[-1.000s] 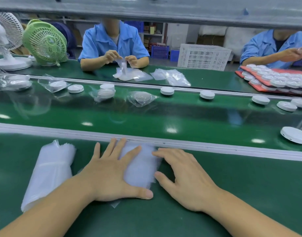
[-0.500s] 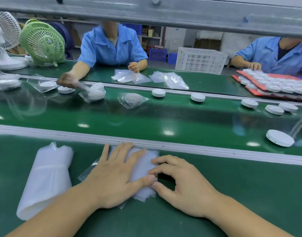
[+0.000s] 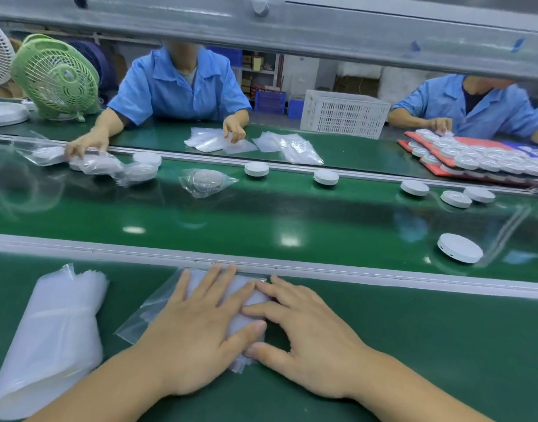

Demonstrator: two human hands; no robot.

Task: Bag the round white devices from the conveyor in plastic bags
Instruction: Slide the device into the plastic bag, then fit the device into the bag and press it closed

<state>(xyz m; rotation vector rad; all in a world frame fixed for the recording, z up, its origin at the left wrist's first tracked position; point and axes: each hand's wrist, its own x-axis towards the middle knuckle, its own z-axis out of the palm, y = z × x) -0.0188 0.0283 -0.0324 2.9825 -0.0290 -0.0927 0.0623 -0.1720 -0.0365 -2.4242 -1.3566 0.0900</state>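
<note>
Glossy green belt (image 3: 261,214), clear plastic bags (image 3: 152,315)

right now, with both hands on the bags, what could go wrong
1. The left hand presses flat on the stack of plastic bags and the right hand touches its edge with the fingertips; the thin sheets may cling, so two could lift together.
2. Neither hand holds a device; the nearest round white device on the conveyor belt may ride past before a bag is open.
</note>
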